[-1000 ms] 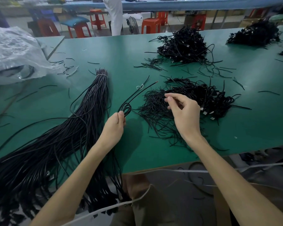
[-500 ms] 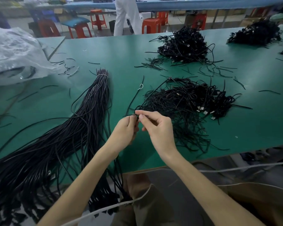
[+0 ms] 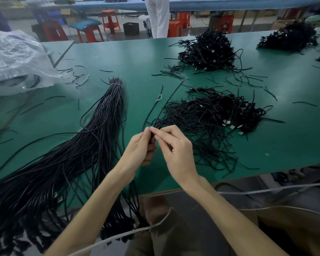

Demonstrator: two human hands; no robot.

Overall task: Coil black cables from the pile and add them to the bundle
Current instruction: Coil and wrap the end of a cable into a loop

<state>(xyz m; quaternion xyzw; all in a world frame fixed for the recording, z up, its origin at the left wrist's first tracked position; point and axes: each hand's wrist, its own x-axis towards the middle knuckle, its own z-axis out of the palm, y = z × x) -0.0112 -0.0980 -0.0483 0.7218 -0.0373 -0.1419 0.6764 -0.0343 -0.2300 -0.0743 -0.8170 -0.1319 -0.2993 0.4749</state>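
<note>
A: Hands?
B: The left hand (image 3: 139, 146) curls round a thin black rubbery cable (image 3: 152, 135), just right of the long tied bundle of smooth black cables (image 3: 107, 115); the right hand (image 3: 175, 154) pinches it, thumb and forefinger.
A: Pile?
B: A tangled matte black cable pile (image 3: 211, 115), further right of the bundle; silver plugs show.
A: Unclear?
B: Coil shape hidden inside the fingers; bundle's near end cut off by frame.

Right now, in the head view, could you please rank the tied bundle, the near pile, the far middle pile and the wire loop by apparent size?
1. tied bundle, largest.
2. near pile.
3. far middle pile, smaller-looking, though distance may shrink it.
4. wire loop, smallest.
</note>
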